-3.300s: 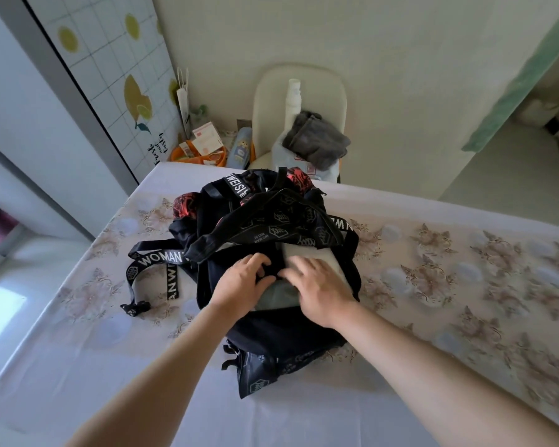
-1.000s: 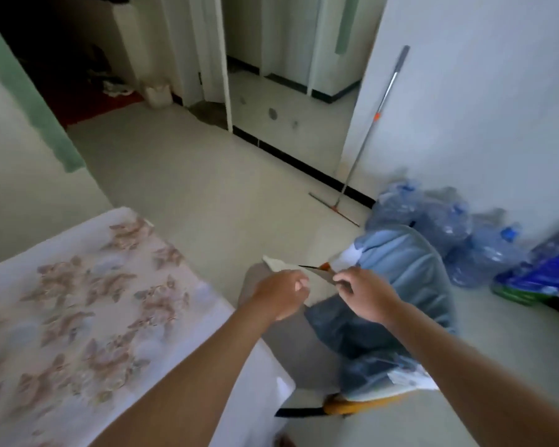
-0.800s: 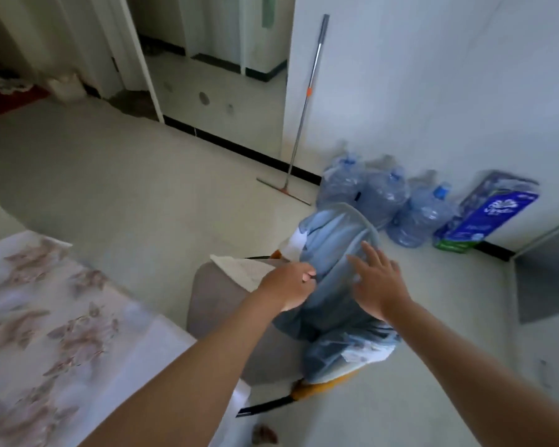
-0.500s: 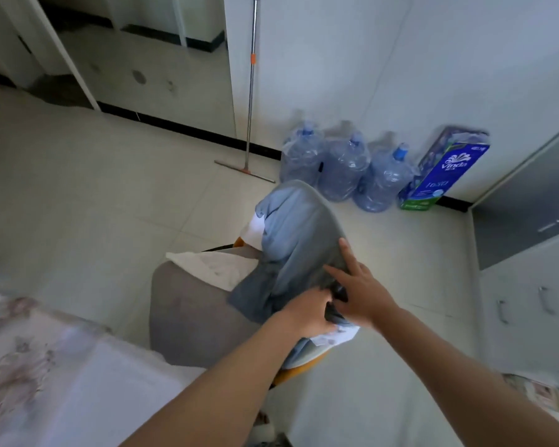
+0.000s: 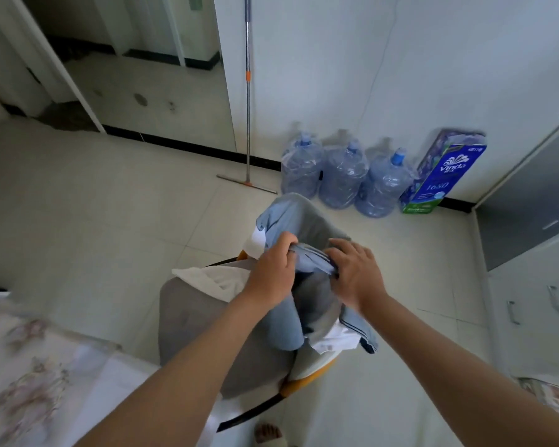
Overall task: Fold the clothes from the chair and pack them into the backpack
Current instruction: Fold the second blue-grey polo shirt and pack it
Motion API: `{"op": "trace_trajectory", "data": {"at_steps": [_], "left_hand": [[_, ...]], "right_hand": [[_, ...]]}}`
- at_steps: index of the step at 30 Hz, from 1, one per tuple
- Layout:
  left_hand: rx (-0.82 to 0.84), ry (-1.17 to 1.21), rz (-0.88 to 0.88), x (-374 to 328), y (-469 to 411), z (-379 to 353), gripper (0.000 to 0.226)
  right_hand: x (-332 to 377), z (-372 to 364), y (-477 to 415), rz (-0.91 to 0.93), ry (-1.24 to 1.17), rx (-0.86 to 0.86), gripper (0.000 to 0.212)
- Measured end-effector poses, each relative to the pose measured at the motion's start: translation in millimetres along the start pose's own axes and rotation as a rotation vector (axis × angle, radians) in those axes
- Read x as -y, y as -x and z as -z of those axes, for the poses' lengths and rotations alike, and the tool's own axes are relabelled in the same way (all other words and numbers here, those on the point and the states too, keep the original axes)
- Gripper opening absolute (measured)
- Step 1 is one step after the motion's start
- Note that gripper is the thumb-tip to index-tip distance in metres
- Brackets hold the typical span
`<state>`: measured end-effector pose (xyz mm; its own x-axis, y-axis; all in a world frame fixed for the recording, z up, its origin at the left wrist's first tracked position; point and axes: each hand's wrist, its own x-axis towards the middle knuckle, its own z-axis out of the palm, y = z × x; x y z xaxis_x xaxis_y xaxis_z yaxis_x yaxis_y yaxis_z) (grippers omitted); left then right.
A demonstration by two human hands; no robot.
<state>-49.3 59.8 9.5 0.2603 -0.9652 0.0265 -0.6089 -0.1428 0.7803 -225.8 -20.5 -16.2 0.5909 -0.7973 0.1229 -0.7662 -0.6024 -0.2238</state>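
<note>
We're in a home, probably a dining area: tiled floor, three water jugs [image 5: 342,175] against the wall, squeegee mop [image 5: 248,91] left of them, tissue pack [image 5: 442,175] right.

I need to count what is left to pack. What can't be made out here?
- Clothes under the blue garment on the chair: head view, hidden beneath it and both hands, left hand, right hand.
- Backpack: outside the frame.
- Table: cut off by the left edge, blurred.

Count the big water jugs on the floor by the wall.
3, in a row against the white wall: left jug nearest the squeegee, middle jug, right jug beside the blue Vinda pack. None looks hidden behind them.
</note>
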Motion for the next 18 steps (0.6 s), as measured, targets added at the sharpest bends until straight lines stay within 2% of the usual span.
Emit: {"op": "trace_trajectory", "data": {"at_steps": [3, 6, 8, 10, 12, 14, 16, 18], "left_hand": [[-0.073, -0.029, 0.067, 8.5, -2.0, 30.0, 0.007], [0.011, -0.104, 0.116, 20.9, 0.8, 50.3, 0.003], [0.064, -0.155, 0.139, 23.0, 0.7, 62.5, 0.004], [0.056, -0.188, 0.139, 21.4, -1.4, 77.0, 0.007], [-0.015, -0.171, 0.14, 19.0, -1.2, 96.7, 0.017], [-0.118, -0.141, 0.169, 20.6, 3.9, 122.2, 0.023], [-0.218, -0.151, 0.211, 27.2, 15.9, 149.6, 0.023], [-0.265, -0.209, 0.246, 32.0, 35.2, 174.3, 0.024]], "right_hand": [[8.7, 20.6, -20.7, -0.09, 0.074, -0.036, 0.035], [26.4, 41.3, -41.1, -0.168, 0.048, 0.006, 0.024], [42.9, 51.2, -52.2, -0.155, -0.041, -0.021, 0.012], [62.3, 55.8, -63.0, -0.07, -0.176, -0.094, 0.013], [81.2, 57.2, -71.1, 0.044, -0.258, -0.088, 0.021], [92.3, 54.3, -76.0, 0.137, -0.197, -0.029, 0.029], [98.0, 47.0, -80.8, 0.146, -0.031, 0.04, 0.034], [109.9, 41.6, -84.9, 0.071, 0.032, 0.102, 0.026]]}}
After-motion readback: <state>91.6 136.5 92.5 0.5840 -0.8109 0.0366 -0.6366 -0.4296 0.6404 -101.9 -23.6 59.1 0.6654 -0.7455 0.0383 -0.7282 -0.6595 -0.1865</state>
